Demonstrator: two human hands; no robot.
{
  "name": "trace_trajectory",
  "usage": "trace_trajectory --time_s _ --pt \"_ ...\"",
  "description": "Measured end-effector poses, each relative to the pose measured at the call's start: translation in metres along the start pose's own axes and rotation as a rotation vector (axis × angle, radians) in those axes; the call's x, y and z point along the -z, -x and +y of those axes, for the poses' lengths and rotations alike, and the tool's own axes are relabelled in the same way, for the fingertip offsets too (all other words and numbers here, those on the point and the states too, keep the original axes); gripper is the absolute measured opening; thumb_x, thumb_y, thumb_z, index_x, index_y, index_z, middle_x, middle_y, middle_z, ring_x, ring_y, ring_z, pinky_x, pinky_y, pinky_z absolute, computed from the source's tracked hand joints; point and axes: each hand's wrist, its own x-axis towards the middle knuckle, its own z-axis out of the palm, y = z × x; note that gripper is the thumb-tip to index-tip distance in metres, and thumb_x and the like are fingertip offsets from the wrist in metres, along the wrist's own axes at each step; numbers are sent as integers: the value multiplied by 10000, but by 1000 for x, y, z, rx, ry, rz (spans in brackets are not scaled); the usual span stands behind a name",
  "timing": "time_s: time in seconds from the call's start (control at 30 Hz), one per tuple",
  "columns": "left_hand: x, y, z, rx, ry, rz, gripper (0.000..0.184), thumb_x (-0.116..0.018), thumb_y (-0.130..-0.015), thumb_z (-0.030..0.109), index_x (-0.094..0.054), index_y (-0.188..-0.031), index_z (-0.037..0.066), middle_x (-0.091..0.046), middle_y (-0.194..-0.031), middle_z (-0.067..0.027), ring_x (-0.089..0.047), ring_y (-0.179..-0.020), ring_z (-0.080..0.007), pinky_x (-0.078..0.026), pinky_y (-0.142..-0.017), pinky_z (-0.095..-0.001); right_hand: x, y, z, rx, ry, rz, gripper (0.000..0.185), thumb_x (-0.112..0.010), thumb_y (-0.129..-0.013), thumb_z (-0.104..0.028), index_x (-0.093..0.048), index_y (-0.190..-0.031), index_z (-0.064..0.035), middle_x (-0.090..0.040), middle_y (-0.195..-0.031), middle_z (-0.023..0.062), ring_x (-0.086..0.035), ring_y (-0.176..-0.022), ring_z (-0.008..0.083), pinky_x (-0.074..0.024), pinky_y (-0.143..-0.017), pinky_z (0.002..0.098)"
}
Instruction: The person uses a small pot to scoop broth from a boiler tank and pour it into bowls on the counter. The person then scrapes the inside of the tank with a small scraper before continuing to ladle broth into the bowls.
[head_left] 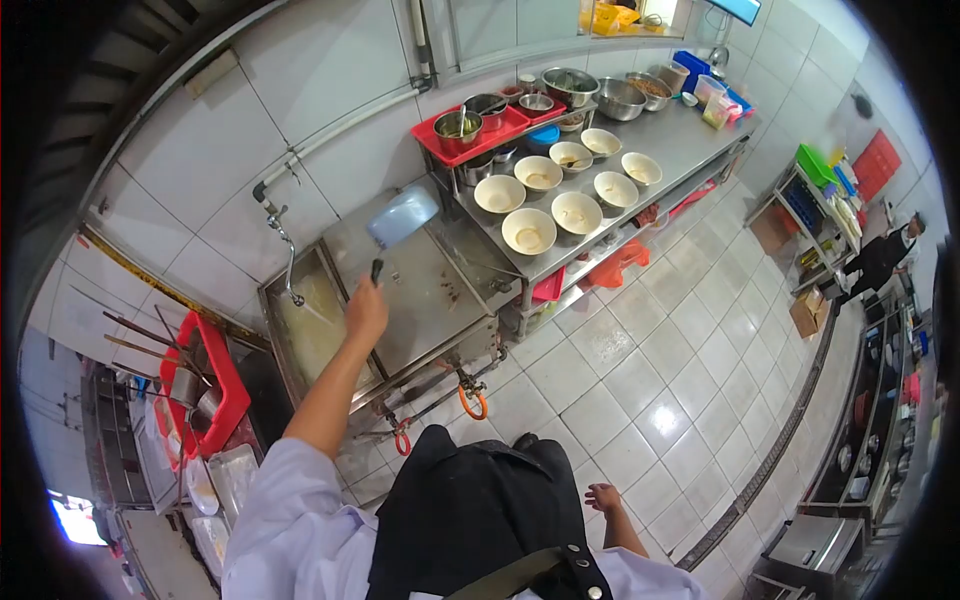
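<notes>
My left hand [367, 312] is closed round the black handle of a shiny, pale-bluish, pan-like utensil [403, 216]. The utensil is tilted and a little blurred, so its exact kind is unclear. Below it lies the flat steel top of a cooking station [410, 300], with small brown scraps on it. To the left of that hand, a basin [312, 325] holds cloudy yellowish liquid under a wall tap [290, 262]. My right hand [602, 497] hangs low beside my dark apron [475, 510], over the tiled floor, its fingers apart and nothing in them.
Several cream bowls [529, 232] stand on a steel table [690, 135] at the right. A red tray [455, 148] with metal bowls sits behind them. A red crate [225, 390] with long-handled tools is at the left. Another person [885, 258] stands far right.
</notes>
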Motion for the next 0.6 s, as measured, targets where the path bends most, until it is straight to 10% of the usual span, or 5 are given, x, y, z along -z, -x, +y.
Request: trace_trajectory --time_s 0.4,0.6 --pt "201 84 -230 101 -42 -518 350 -560 -1004 284 -623 -1089 -50 -665 -1020 -285 -624 -1045 -472 -481 -881 -500 -87 25 -41 59 203 -68 375 -538 -982 -221 -623 -1258 18 -745 -1025 203 -747 -759 248 -501 -520 303" --pt "148 38 -311 166 -235 -657 319 -579 -969 222 -698 -1058 -59 -678 -1091 -308 -664 -1055 -444 -517 -900 -501 -142 54 -75 124 267 -78 373 -549 -999 -216 -617 -1259 41 -745 -1003 189 -729 -697 229 -495 -516 294"
